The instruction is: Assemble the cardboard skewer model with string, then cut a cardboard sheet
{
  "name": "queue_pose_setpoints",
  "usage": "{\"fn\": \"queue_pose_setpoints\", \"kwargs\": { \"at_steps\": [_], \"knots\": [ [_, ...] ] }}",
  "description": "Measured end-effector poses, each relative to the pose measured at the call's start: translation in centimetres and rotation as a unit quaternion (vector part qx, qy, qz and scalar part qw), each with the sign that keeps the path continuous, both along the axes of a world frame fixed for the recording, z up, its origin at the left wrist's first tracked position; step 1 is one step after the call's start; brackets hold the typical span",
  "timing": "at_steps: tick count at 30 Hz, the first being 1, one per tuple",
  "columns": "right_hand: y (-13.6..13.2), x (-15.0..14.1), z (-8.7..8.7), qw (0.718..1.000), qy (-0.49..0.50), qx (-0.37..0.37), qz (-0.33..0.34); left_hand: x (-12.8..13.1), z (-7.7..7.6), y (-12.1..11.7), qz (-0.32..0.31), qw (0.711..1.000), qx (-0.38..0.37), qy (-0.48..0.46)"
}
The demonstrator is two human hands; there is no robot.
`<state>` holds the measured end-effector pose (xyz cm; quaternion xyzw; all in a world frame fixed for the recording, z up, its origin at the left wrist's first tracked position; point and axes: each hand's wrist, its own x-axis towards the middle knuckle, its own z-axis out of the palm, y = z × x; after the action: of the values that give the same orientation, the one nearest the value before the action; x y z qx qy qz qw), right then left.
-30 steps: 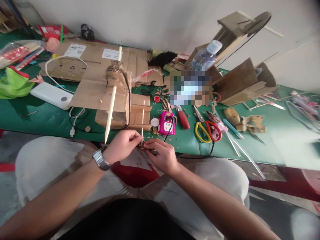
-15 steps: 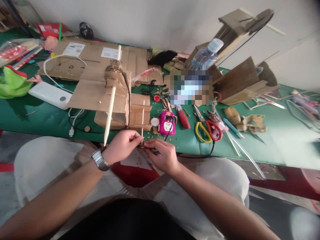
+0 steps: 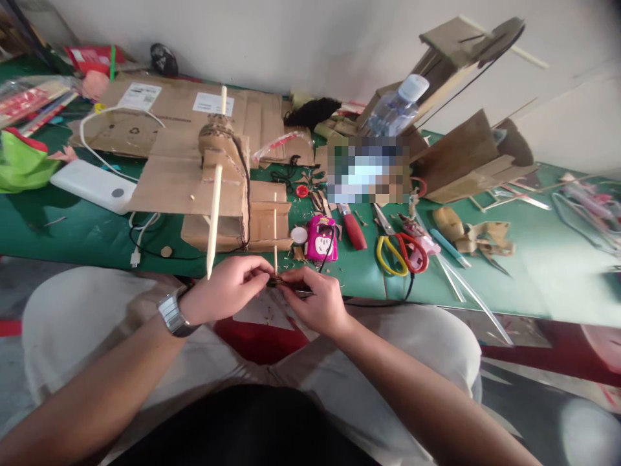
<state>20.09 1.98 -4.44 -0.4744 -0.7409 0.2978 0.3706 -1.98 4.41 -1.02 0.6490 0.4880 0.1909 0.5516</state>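
Note:
My left hand (image 3: 233, 288), with a metal watch on its wrist, is closed at the near end of a thin wooden stick (image 3: 275, 226). My right hand (image 3: 317, 301) pinches from the other side. Between the fingertips of both is a small brown cardboard piece (image 3: 275, 281), mostly hidden, at the stick's end. The stick runs away from me across the flaps of a cardboard box structure (image 3: 218, 226). A thicker pointed wooden rod (image 3: 214, 220) passes through a cardboard roll on that structure, its tip above my left hand.
Right of the stick lie a pink device (image 3: 322, 239), a red-handled tool (image 3: 356, 232) and scissors (image 3: 392, 255). A white power bank (image 3: 92, 186) is at left. A plastic bottle (image 3: 400, 103) and cardboard models (image 3: 466, 155) stand at the back right. A black cable follows the near edge.
My left hand has drawn slightly left and down, its fingertips shifting around the small cardboard piece. My right hand stays almost where it was. The whole view has shifted slightly.

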Motion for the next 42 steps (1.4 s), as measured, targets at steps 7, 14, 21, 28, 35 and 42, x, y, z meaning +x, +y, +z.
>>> {"fn": "queue_pose_setpoints", "kwargs": {
  "at_steps": [7,14,21,28,35,42],
  "knots": [
    [-0.1,0.2,0.4,0.999,0.006,-0.051,0.008,-0.2,-0.2,-0.8,-0.016,0.976,0.205,0.076],
    [-0.1,0.3,0.9,0.998,-0.008,-0.063,0.021,0.0,-1.4,-0.3,-0.055,0.945,0.312,0.075],
    [0.2,0.7,1.3,0.998,0.031,-0.05,0.008,0.3,-1.8,-0.3,-0.044,0.931,0.351,0.085],
    [1.1,0.6,1.5,1.0,-0.017,0.0,-0.015,0.4,-2.2,-0.2,-0.061,0.916,0.373,0.132],
    [1.4,0.9,2.1,0.99,-0.125,0.055,0.043,0.6,-1.9,-0.1,-0.064,0.917,0.373,0.128],
    [2.0,0.6,2.9,0.962,-0.256,0.075,0.056,0.6,-2.2,-0.3,-0.05,0.914,0.385,0.114]
  ]
}}
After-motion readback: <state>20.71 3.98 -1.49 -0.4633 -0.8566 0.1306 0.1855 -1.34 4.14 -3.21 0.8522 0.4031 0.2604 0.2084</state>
